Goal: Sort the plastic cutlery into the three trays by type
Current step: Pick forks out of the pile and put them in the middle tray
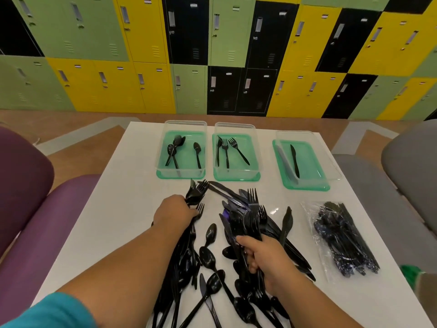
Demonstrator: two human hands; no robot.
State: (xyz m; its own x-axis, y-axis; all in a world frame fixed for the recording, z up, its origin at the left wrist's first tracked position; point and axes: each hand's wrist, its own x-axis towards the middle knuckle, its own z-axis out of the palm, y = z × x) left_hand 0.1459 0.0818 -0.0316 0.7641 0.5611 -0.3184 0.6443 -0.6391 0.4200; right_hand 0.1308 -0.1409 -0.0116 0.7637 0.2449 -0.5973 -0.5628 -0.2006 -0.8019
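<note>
Loose black plastic cutlery (pixel 209 259) lay heaped on the near centre of the white table (pixel 132 185). The left hand (pixel 175 209) clenched a bunch of forks (pixel 196 190) at the heap's far-left edge, tines pointing away. The right hand (pixel 262 254) grasped a second fork bundle (pixel 253 216) nearer the middle. Beyond the heap stood three trays in a row: the left tray (pixel 186 162) held spoons, the middle tray (pixel 236 177) held forks, and the right tray (pixel 309 157) held one knife. A clear bag of cutlery (pixel 343 237) lay to the right. Coloured lockers (pixel 146 43) lined the far wall.
</note>
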